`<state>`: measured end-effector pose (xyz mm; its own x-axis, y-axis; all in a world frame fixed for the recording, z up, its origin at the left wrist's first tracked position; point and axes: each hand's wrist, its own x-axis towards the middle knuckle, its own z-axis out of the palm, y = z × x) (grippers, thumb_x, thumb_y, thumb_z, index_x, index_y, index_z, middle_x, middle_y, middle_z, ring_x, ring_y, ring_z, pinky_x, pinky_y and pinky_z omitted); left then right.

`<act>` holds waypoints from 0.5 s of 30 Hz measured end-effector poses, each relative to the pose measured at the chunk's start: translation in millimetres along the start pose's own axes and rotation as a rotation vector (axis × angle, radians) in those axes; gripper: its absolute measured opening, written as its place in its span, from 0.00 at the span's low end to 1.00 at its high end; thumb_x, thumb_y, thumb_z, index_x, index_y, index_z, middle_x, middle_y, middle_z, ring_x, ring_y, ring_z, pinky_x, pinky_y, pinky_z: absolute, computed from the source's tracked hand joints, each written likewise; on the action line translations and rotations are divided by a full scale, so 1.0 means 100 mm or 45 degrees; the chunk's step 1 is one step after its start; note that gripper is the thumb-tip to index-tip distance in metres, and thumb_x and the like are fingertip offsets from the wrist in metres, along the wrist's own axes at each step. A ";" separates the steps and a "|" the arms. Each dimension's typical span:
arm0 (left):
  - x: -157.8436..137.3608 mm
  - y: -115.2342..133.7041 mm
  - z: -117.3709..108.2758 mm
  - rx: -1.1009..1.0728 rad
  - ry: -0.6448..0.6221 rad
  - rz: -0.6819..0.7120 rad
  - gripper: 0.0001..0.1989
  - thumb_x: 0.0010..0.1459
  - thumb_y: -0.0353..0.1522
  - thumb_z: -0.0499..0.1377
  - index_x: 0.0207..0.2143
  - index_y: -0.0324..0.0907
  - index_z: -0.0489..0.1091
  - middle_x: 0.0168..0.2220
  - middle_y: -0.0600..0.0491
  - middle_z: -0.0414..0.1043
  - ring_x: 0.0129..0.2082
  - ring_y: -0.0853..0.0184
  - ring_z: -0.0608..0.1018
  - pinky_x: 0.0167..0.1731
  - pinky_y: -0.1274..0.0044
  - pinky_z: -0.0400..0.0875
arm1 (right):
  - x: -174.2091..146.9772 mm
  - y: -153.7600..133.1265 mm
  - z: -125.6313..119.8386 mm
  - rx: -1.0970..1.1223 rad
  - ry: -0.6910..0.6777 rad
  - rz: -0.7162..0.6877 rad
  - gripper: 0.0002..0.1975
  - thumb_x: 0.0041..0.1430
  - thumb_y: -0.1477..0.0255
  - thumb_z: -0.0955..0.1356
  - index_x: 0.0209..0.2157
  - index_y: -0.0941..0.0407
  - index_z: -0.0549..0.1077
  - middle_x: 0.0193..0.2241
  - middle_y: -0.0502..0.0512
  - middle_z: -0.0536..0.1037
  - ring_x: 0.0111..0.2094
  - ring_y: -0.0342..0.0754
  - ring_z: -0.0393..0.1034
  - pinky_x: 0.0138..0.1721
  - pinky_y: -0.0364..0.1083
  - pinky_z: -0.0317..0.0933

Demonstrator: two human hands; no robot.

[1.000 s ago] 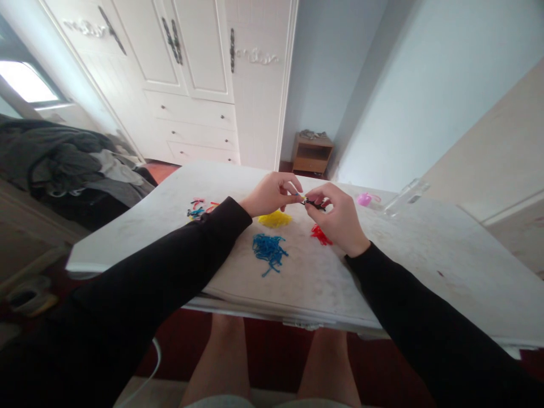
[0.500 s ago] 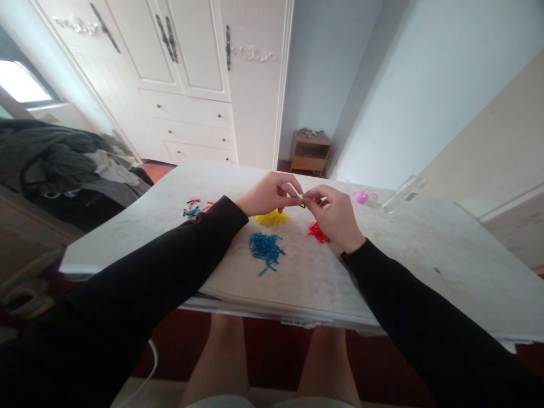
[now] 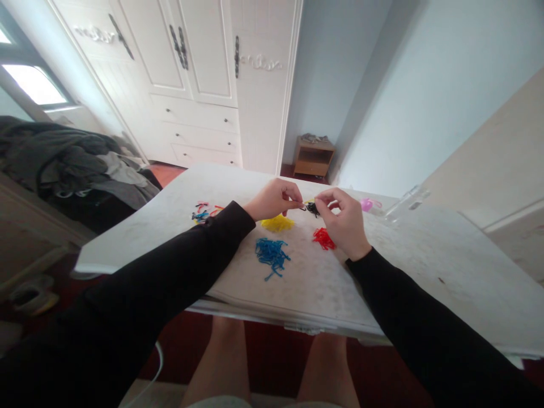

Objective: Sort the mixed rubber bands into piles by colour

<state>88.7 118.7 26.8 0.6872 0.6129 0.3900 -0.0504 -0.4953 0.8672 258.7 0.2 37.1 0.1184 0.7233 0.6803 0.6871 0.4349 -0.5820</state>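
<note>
Both of my hands are raised over the middle of the table, fingertips pinched and a small gap apart. My left hand (image 3: 280, 198) is closed on a thin rubber band, with a dark end showing under the fingertips. A yellow rubber band (image 3: 309, 200) stretches across the gap to my right hand (image 3: 343, 218), which pinches its other end. Just behind the gap lies a pile of black rubber bands (image 3: 313, 210). Yellow rubber bands (image 3: 278, 224) lie below my left hand, red rubber bands (image 3: 323, 239) beside my right wrist, and blue rubber bands (image 3: 272, 256) nearer me.
Mixed coloured bands (image 3: 203, 213) lie on the white table (image 3: 408, 294) beyond my left sleeve. At the back right are a pink object (image 3: 369, 204) and a clear plastic container (image 3: 406, 204). A wardrobe and a heap of clothes (image 3: 76, 164) stand beyond the table.
My hands have drawn slightly apart, and the yellow band now spans between them. The black pile has come into sight. The whole view has shifted a little.
</note>
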 end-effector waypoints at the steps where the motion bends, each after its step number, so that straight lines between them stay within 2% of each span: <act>1: 0.00 -0.01 0.00 -0.005 0.019 -0.004 0.08 0.53 0.25 0.70 0.27 0.36 0.73 0.22 0.57 0.75 0.15 0.78 0.72 0.14 0.86 0.66 | -0.01 0.00 0.00 0.006 -0.066 -0.041 0.04 0.62 0.75 0.70 0.32 0.54 0.77 0.31 0.52 0.82 0.33 0.48 0.74 0.36 0.48 0.65; 5: 0.01 -0.01 -0.01 -0.031 0.073 -0.002 0.07 0.54 0.23 0.69 0.30 0.36 0.73 0.23 0.56 0.76 0.16 0.76 0.74 0.14 0.85 0.68 | -0.06 -0.01 0.05 -0.003 -0.406 -0.258 0.06 0.61 0.77 0.71 0.32 0.54 0.80 0.32 0.52 0.82 0.37 0.50 0.75 0.41 0.50 0.67; 7: 0.01 -0.01 -0.01 -0.035 0.080 -0.001 0.07 0.54 0.23 0.69 0.30 0.36 0.72 0.23 0.56 0.76 0.16 0.76 0.74 0.14 0.85 0.67 | -0.06 -0.01 0.08 -0.030 -0.496 -0.315 0.07 0.62 0.77 0.71 0.32 0.52 0.81 0.32 0.53 0.82 0.39 0.52 0.75 0.44 0.51 0.67; 11: 0.00 -0.01 -0.01 -0.025 0.082 -0.020 0.08 0.54 0.24 0.70 0.30 0.37 0.72 0.23 0.55 0.77 0.16 0.77 0.73 0.15 0.85 0.67 | -0.03 0.02 0.10 -0.206 -0.587 -0.316 0.07 0.62 0.76 0.72 0.34 0.51 0.83 0.36 0.55 0.84 0.43 0.56 0.73 0.48 0.55 0.66; 15: -0.01 -0.01 -0.01 -0.011 0.071 -0.008 0.09 0.54 0.27 0.72 0.31 0.36 0.73 0.24 0.54 0.77 0.16 0.77 0.74 0.15 0.85 0.67 | 0.00 0.05 0.08 -0.338 -0.509 -0.226 0.06 0.61 0.76 0.73 0.38 0.52 0.83 0.38 0.56 0.82 0.44 0.57 0.72 0.48 0.56 0.65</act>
<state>87.7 119.1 25.7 0.6463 0.6493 0.4009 -0.0529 -0.4859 0.8724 256.5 6.6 31.3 -0.2645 0.8220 0.5044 0.8364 0.4559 -0.3043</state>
